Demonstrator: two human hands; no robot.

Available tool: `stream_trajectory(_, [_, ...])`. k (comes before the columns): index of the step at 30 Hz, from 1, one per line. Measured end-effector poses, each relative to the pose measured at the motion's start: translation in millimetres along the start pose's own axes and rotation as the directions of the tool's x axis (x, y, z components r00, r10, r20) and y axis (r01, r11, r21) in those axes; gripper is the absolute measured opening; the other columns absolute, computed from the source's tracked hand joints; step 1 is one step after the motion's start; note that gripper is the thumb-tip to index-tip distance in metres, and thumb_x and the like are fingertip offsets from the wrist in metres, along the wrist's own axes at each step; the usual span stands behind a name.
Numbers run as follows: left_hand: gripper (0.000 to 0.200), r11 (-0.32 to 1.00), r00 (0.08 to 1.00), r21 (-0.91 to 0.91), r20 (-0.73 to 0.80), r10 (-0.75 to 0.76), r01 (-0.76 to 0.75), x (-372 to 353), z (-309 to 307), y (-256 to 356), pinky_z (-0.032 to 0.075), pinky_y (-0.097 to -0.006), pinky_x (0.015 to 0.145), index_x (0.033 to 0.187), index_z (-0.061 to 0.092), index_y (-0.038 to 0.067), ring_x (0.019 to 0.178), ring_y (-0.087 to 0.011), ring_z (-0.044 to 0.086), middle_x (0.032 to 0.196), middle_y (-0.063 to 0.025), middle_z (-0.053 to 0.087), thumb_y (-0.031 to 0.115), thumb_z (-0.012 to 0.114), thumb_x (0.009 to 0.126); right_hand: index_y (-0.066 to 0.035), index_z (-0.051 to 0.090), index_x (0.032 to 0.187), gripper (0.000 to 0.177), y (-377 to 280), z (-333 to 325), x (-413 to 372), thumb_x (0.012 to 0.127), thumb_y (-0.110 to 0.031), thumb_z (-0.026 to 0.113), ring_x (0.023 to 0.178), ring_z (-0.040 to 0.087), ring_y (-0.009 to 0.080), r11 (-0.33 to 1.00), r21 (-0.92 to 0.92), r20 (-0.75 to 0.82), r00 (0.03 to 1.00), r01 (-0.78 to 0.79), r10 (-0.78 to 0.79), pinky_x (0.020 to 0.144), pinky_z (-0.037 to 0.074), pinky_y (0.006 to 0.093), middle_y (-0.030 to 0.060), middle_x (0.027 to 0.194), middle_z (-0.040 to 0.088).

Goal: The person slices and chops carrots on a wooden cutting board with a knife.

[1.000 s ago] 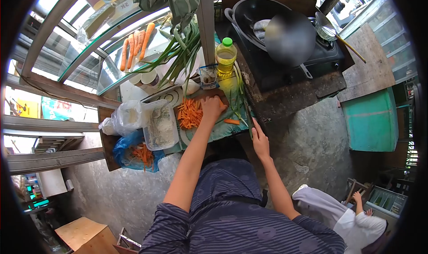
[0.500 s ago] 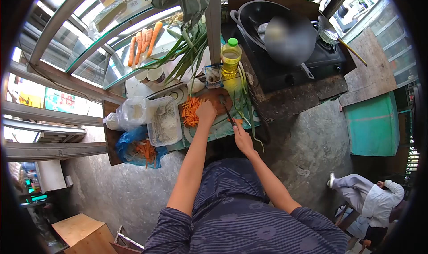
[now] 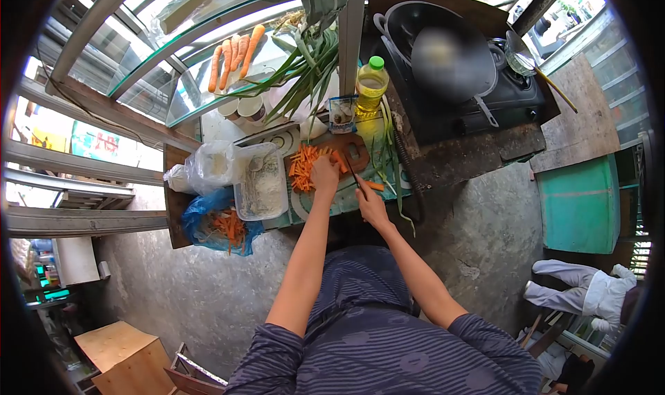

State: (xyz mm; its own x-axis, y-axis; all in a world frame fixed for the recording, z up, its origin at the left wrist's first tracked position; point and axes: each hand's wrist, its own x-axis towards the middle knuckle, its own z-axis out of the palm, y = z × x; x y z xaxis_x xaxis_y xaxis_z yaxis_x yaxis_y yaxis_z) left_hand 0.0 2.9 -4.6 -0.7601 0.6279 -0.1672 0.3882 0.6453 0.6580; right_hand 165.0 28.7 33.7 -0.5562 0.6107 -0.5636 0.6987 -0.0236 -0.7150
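On a brown wooden cutting board [image 3: 357, 161] lies a heap of cut carrot sticks [image 3: 300, 168]. My left hand [image 3: 324, 174] is closed over carrot at the heap's right side, its fingertips partly hidden from above. Wrapped round a knife handle is my right hand [image 3: 373, 205]; the dark knife [image 3: 352, 171] points up and left, its blade beside the carrot near my left fingers. A loose carrot piece [image 3: 375, 186] lies by the board's lower right edge, close to my right hand.
Left of the board stand a plastic tub of white powder [image 3: 265, 190] and a blue bag of carrot scraps [image 3: 220, 225]. Behind are an oil bottle [image 3: 371, 86], green onions [image 3: 308, 69] and whole carrots [image 3: 235, 57]. A wok [image 3: 409, 28] sits at right; a person [image 3: 589, 291] is lower right.
The knife and my right hand have shifted slightly, bringing the blade nearer my left fingers. My left hand stays on the carrot. The whole view has shifted a little; the person at lower right has moved.
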Motion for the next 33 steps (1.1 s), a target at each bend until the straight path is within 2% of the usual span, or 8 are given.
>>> stream_trajectory(6, [0.024, 0.992, 0.999, 0.124, -0.048, 0.012, -0.006, -1.1, 2.8, 10.7, 0.053, -0.0413, 0.071, 0.099, 0.071, 0.01, 0.081, -0.0268, 0.068, 0.082, -0.0071, 0.07, 0.018, 0.074, 0.077, -0.035, 0.038, 0.144, 0.043, 14.8, 2.5, 5.2, 0.101, -0.037, 0.034, 0.077, 0.063, 0.033, 0.984, -0.149, -0.175, 0.977, 0.098, -0.123, 0.073, 0.049, 0.0406, 0.0123, 0.091, 0.067])
stream_trajectory(12, [0.031, 0.976, 0.998, 0.21, -0.037, 0.056, -0.047, -3.1, -1.2, 15.9, 0.054, -0.0407, 0.072, 0.107, 0.071, 0.013, 0.083, -0.0278, 0.067, 0.084, -0.0085, 0.07, 0.021, 0.075, 0.077, -0.033, 0.038, 0.144, 0.043, -1.4, 1.5, -4.4, 0.102, -0.035, 0.033, 0.081, 0.064, 0.0333, 0.989, -0.148, -0.095, 0.994, 0.03, -0.045, 0.07, 0.047, 0.0409, 0.0139, 0.091, 0.066])
stream_trajectory(15, [0.029, 0.974, 0.993, 0.214, -0.074, 0.092, -0.075, -4.1, 2.9, 8.4, 0.054, -0.0411, 0.073, 0.104, 0.073, 0.012, 0.085, -0.0288, 0.067, 0.086, -0.0102, 0.07, 0.022, 0.075, 0.077, -0.033, 0.037, 0.145, 0.043, 15.9, 21.4, 5.2, 0.102, -0.034, 0.033, 0.078, 0.064, 0.0338, 0.974, -0.123, -0.231, 0.949, 0.191, -0.215, 0.068, 0.047, 0.0422, 0.0136, 0.083, 0.065])
stream_trajectory(18, [0.027, 0.984, 0.999, 0.174, -0.03, 0.039, -0.033, -0.5, 1.0, 9.1, 0.053, -0.042, 0.075, 0.101, 0.073, 0.01, 0.086, -0.0302, 0.067, 0.09, -0.0117, 0.07, 0.023, 0.075, 0.077, -0.03, 0.036, 0.145, 0.044, 9.9, 22.3, 2.5, 0.101, -0.028, 0.036, 0.075, 0.063, 0.0355, 0.99, -0.093, -0.16, 0.979, 0.109, -0.123, 0.067, 0.048, 0.0445, 0.0156, 0.081, 0.065])
stream_trajectory(21, [0.023, 0.978, 0.999, 0.208, -0.028, 0.04, -0.033, -1.3, -3.3, 17.5, 0.054, -0.0422, 0.072, 0.098, 0.073, 0.008, 0.084, -0.0313, 0.067, 0.089, -0.0132, 0.07, 0.019, 0.073, 0.078, -0.029, 0.03, 0.148, 0.051, 14.3, 35.8, 7.4, 0.099, -0.021, 0.04, 0.067, 0.062, 0.0391, 0.92, -0.322, -0.263, 0.913, 0.222, -0.313, 0.059, 0.048, 0.0473, 0.0192, 0.077, 0.064])
stream_trajectory(24, [0.016, 0.972, 0.998, 0.23, -0.034, 0.06, -0.051, -2.6, -4.8, 22.7, 0.056, -0.042, 0.065, 0.094, 0.073, 0.006, 0.079, -0.0325, 0.068, 0.084, -0.0157, 0.069, 0.013, 0.069, 0.082, -0.029, 0.02, 0.151, 0.06, 10.5, 45.7, 5.8, 0.097, -0.015, 0.043, 0.059, 0.059, 0.0409, 0.889, -0.429, -0.23, 0.933, 0.158, -0.277, 0.05, 0.045, 0.0488, 0.0224, 0.071, 0.062])
stream_trajectory(27, [0.013, 0.966, 0.998, 0.254, -0.032, 0.057, -0.047, -1.5, -6.9, 27.2, 0.056, -0.0424, 0.063, 0.09, 0.073, 0.004, 0.075, -0.0327, 0.068, 0.08, -0.0162, 0.068, 0.011, 0.066, 0.082, -0.032, 0.008, 0.153, 0.069, 20.0, 52.3, 16.6, 0.097, -0.016, 0.046, 0.043, 0.056, 0.0341, 0.848, -0.481, -0.238, 0.898, 0.222, -0.37, 0.038, 0.043, 0.0449, 0.0179, 0.057, 0.057])
stream_trajectory(33, [0.017, 0.96, 0.999, 0.279, 0.053, -0.006, -0.009, 7.5, 0.6, 21.8, 0.054, -0.0437, 0.062, 0.093, 0.074, 0.009, 0.073, -0.0341, 0.067, 0.079, -0.0159, 0.068, 0.017, 0.064, 0.082, -0.034, 0.008, 0.152, 0.064, 15.5, 43.1, 23.9, 0.1, -0.021, 0.043, 0.045, 0.057, 0.0364, 0.893, -0.405, -0.124, 0.956, 0.196, -0.266, 0.042, 0.046, 0.0468, 0.0195, 0.055, 0.056])
